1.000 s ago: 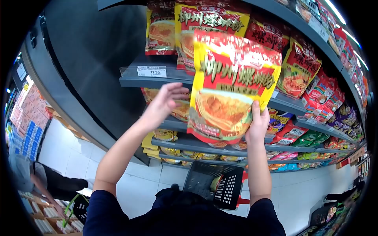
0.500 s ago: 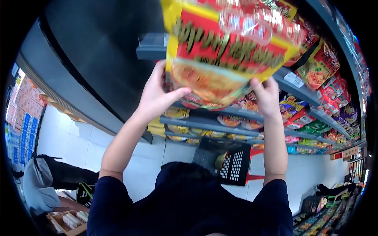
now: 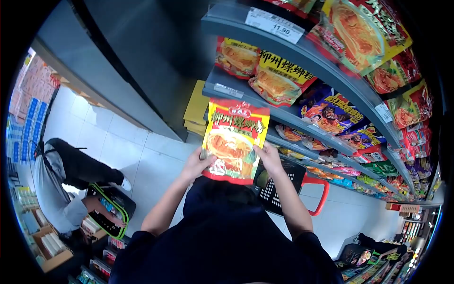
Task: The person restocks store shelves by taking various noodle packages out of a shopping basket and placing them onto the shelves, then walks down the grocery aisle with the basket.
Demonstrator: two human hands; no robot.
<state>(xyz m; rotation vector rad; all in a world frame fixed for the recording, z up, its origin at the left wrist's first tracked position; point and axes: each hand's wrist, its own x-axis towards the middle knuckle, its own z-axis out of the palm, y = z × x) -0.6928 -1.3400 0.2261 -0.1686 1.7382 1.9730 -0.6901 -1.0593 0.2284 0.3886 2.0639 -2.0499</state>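
A red and yellow bag of instant noodles (image 3: 234, 146), with a bowl of noodles pictured on its front, is held upright before my chest. My left hand (image 3: 197, 164) grips its lower left edge, thumb over the front. On the opposite edge, my right hand (image 3: 268, 156) pinches the bag the same way. The fingers behind the bag are hidden. Similar noodle bags (image 3: 282, 78) stand on the shelf just beyond it. Below my right forearm, a black shopping basket (image 3: 283, 182) with a red handle is partly covered.
Shelves (image 3: 302, 57) of packaged noodles curve away along the right, with a price tag (image 3: 274, 24) reading 11.90. A dark panel (image 3: 137, 61) rises at the left. Another person (image 3: 61, 175) at the left holds a green-rimmed basket (image 3: 106, 210). Yellow boxes (image 3: 196, 106) sit by the shelf end.
Both hands have brought the noodle bag down from high before the shelf to chest level, nearer my body. The view has shifted, and the person at the left shows more fully.
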